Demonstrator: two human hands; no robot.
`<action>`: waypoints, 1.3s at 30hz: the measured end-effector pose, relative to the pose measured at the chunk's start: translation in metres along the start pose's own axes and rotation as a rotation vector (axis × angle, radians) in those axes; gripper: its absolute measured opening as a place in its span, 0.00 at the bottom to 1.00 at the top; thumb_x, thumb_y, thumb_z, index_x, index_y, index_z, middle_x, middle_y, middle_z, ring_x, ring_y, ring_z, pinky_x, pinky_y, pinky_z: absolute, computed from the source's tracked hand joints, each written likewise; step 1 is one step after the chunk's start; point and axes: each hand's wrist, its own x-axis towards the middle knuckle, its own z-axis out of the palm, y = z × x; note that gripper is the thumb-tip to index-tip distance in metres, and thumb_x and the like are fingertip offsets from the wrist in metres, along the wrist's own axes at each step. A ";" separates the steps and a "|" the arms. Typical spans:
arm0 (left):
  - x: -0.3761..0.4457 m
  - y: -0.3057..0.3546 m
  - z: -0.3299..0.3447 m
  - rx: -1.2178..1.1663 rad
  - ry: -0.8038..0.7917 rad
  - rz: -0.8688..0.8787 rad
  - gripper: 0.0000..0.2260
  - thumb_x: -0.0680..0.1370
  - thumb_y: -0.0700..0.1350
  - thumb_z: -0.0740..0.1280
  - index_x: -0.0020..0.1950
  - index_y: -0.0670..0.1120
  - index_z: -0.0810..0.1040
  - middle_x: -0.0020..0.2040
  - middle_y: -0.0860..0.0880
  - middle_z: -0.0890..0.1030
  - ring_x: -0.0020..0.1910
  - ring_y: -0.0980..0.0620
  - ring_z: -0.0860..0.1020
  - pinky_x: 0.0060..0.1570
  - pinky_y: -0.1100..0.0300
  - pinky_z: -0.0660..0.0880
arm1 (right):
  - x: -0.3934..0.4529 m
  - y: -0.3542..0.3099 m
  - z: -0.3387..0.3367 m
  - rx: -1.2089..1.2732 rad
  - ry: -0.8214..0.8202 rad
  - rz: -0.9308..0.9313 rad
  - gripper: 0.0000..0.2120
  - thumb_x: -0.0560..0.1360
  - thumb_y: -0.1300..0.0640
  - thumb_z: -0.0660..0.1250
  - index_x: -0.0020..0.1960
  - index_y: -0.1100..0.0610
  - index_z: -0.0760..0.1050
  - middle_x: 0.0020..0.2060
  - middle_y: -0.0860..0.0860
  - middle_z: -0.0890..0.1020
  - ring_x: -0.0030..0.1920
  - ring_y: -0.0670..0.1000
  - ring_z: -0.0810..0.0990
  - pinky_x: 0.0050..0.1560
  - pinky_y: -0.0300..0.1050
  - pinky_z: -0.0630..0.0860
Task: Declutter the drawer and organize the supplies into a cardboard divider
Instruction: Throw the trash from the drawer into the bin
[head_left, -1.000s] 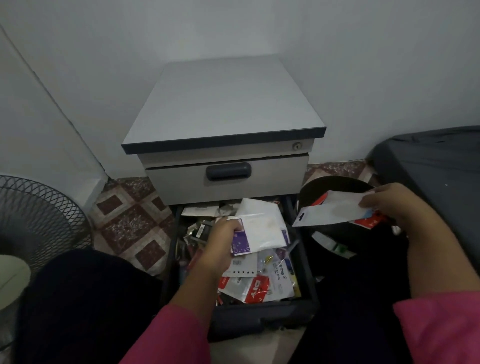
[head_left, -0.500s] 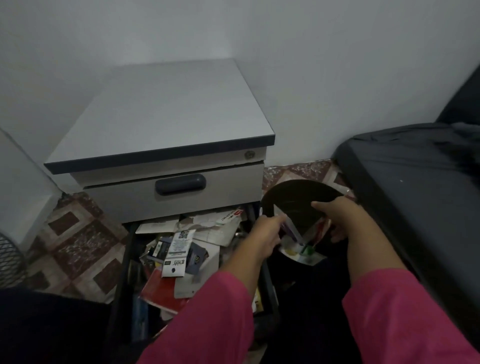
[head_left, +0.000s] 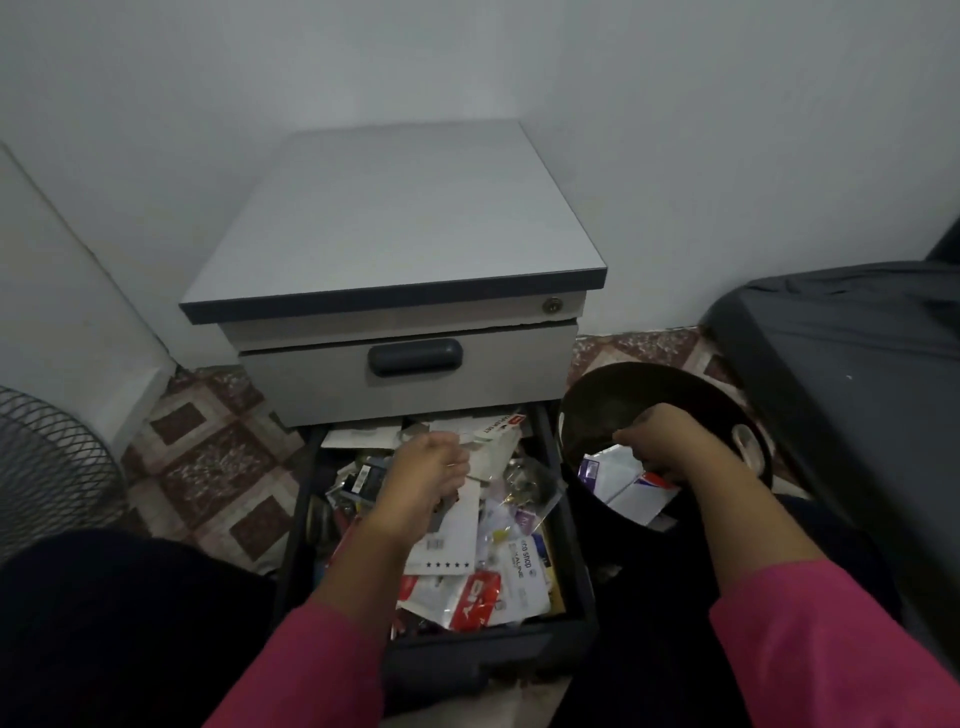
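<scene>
Left hand (head_left: 434, 470) has returned from bin (head_left: 597, 405) to drawer (head_left: 566, 525).

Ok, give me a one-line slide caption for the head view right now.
Left hand reaching into the cluttered open drawer while the right hand dips into the black bin beside it.

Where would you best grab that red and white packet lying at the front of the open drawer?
Probably by the red-and-white packet's near edge, coming from above at the drawer's front. It lies flat on top of the heap, nothing covering it, so a thumb-and-finger pinch on that thin free edge should lift it. The left hand is nearest.
</scene>
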 end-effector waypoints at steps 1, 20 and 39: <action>0.002 -0.003 -0.013 -0.015 0.047 0.005 0.05 0.79 0.36 0.63 0.53 0.41 0.76 0.45 0.43 0.80 0.43 0.48 0.79 0.44 0.58 0.76 | 0.000 -0.005 0.012 0.015 -0.039 0.010 0.12 0.77 0.56 0.67 0.54 0.65 0.76 0.48 0.61 0.80 0.43 0.57 0.80 0.44 0.50 0.78; 0.003 -0.054 -0.040 1.022 0.088 0.019 0.27 0.71 0.67 0.66 0.64 0.55 0.70 0.72 0.43 0.62 0.69 0.38 0.63 0.65 0.44 0.68 | -0.010 -0.022 0.137 0.156 -0.224 -0.006 0.07 0.74 0.61 0.67 0.49 0.65 0.78 0.39 0.59 0.79 0.33 0.55 0.78 0.34 0.48 0.81; 0.005 -0.043 -0.041 0.804 -0.034 0.034 0.27 0.66 0.44 0.78 0.61 0.54 0.71 0.61 0.49 0.66 0.56 0.51 0.66 0.53 0.58 0.72 | -0.023 -0.027 0.148 0.438 -0.387 0.030 0.08 0.77 0.55 0.68 0.50 0.58 0.73 0.38 0.52 0.79 0.35 0.49 0.77 0.27 0.40 0.71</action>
